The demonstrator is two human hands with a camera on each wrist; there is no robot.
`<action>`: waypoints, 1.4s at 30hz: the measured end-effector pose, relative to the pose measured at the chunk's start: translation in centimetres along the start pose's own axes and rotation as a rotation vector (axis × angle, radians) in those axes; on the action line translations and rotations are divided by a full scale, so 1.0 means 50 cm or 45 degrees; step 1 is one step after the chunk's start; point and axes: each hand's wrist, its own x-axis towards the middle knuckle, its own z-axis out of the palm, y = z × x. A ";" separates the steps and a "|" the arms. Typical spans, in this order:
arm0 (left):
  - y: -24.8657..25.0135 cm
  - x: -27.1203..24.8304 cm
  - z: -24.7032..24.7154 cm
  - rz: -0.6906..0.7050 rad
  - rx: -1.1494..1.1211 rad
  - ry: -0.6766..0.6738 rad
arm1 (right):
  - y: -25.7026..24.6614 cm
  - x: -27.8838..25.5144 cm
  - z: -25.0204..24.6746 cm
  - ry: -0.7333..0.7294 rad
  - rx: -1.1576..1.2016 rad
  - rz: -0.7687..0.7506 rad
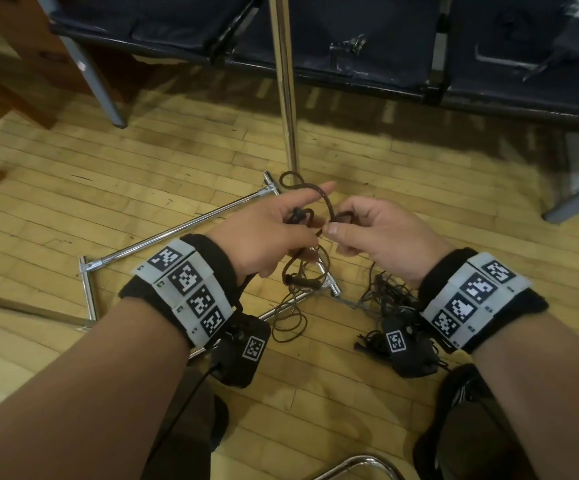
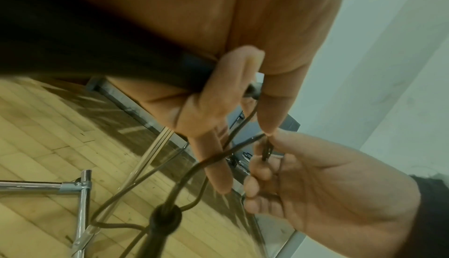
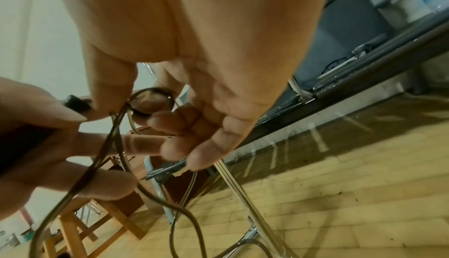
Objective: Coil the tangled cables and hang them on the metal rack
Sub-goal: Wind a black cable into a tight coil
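A thin dark brown cable (image 1: pixel 328 205) loops between both hands above the floor. My left hand (image 1: pixel 274 230) grips a bunch of it with a black plug (image 2: pixel 252 90) against the thumb, index finger pointing forward. My right hand (image 1: pixel 367 233) pinches a small loop of the same cable (image 3: pixel 150 100) between thumb and curled fingers. The rest of the cable (image 1: pixel 289 317) hangs down in loose turns to the floor. A heap of tangled black cables (image 1: pixel 390 299) lies under my right wrist. The chrome metal rack (image 1: pixel 177 228) stands on the floor, its upright pole (image 1: pixel 286 81) rising just beyond my hands.
Dark padded chairs (image 1: pixel 350 36) on grey legs line the far side. A wooden stool (image 1: pixel 0 81) stands at the far left. A chrome tube (image 1: pixel 360 464) curves at the bottom edge. My dark shoes (image 1: pixel 464 410) rest on the wood-plank floor (image 1: pixel 454 188).
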 end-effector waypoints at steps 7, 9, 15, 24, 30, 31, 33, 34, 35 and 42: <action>0.002 0.015 0.026 -0.009 0.046 0.179 | -0.005 0.000 0.001 0.185 0.027 -0.112; 0.006 0.015 0.037 -0.009 0.029 0.239 | -0.005 -0.005 0.001 0.118 0.059 -0.105; 0.012 0.027 0.070 0.150 -0.020 0.340 | -0.001 -0.005 0.005 -0.004 0.100 -0.040; 0.036 0.021 0.034 0.313 -0.392 0.602 | 0.001 -0.013 0.037 -0.209 0.355 0.084; 0.012 0.016 -0.051 0.216 -0.279 0.931 | 0.020 -0.005 0.027 -0.394 -0.084 0.281; 0.005 0.016 -0.060 0.159 -0.200 0.922 | 0.017 -0.005 0.022 -0.385 -0.073 0.269; -0.009 0.017 -0.069 -0.051 -0.016 0.805 | 0.013 -0.003 0.019 -0.319 0.005 0.268; -0.015 0.016 -0.070 -0.165 0.088 0.724 | 0.011 -0.001 0.021 -0.248 0.106 0.297; -0.020 0.014 -0.068 -0.241 0.194 0.645 | 0.009 0.002 0.023 -0.154 0.189 0.322; -0.034 0.010 -0.066 -0.272 0.442 0.478 | -0.001 0.019 0.023 0.093 -0.148 0.328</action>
